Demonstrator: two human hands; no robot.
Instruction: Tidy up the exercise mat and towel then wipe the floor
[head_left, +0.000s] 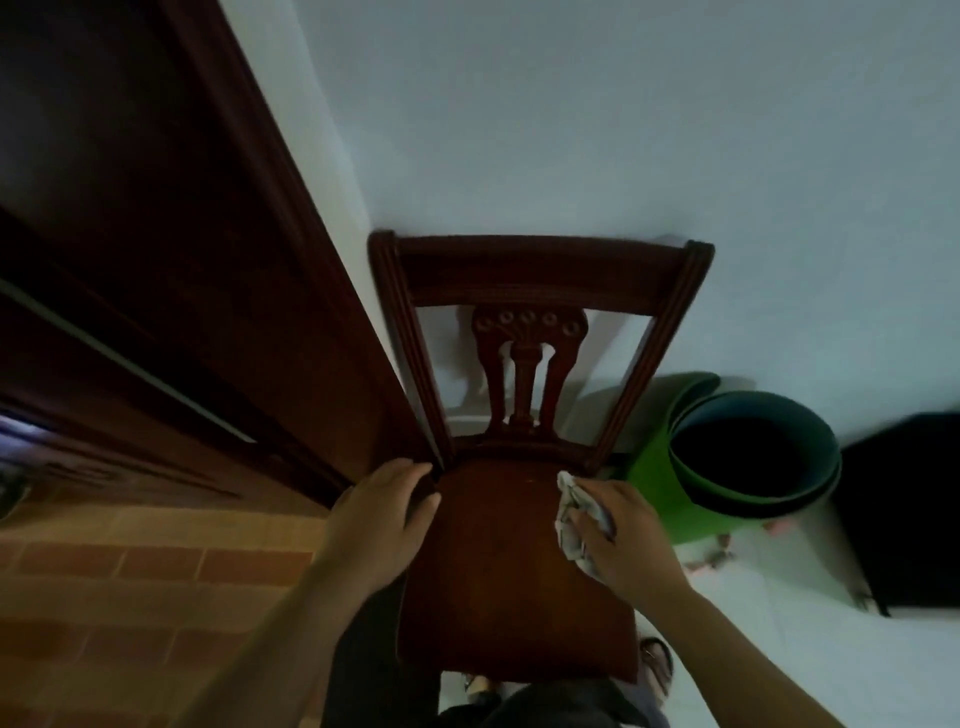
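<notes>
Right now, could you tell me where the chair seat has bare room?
The seat's middle and front are bare, between the left hand on its left rear edge and the right hand gripping the cloth at right rear. White floor right of the seat's front is free. Rear corners and the gap beside the rolled mat are crowded.

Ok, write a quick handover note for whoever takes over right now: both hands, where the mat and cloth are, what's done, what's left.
Left hand: rests on the left edge of the chair seat, holding nothing.
Right hand: grips a crumpled cloth against the seat.
Mat: rolled up, standing on end right of the chair, by the wall.
Done: the mat looks tidied away.
Left: wiping the floor. I cannot tell whether this cloth is the towel.
</notes>
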